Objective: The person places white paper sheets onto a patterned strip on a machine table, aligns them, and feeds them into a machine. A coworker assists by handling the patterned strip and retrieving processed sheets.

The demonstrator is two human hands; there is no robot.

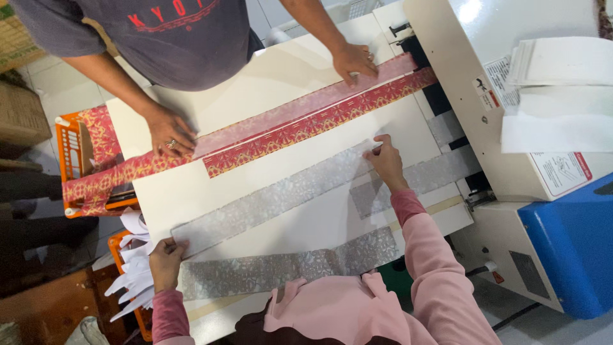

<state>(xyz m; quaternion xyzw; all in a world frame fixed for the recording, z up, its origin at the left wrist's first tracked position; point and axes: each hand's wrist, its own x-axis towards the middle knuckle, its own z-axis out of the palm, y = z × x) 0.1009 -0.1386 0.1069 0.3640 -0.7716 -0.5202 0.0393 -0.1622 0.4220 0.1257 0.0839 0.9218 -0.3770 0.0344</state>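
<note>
Grey strip [274, 195]: long axis runs L hand [166, 259] to R hand [386, 163], slanting toward machine [511, 128]. L pinches near end; R fingers press far end flat, nearer the machine.

Under my left hand [167, 259] and right hand [385, 163] I see a thin, matt grey patterned paper strip [281, 195]. The red patterned strip [319, 121] above looks slightly glossy. The cream table top [268, 83] is smooth; the machine housing [466, 38] at upper right is shiny painted metal.
</note>
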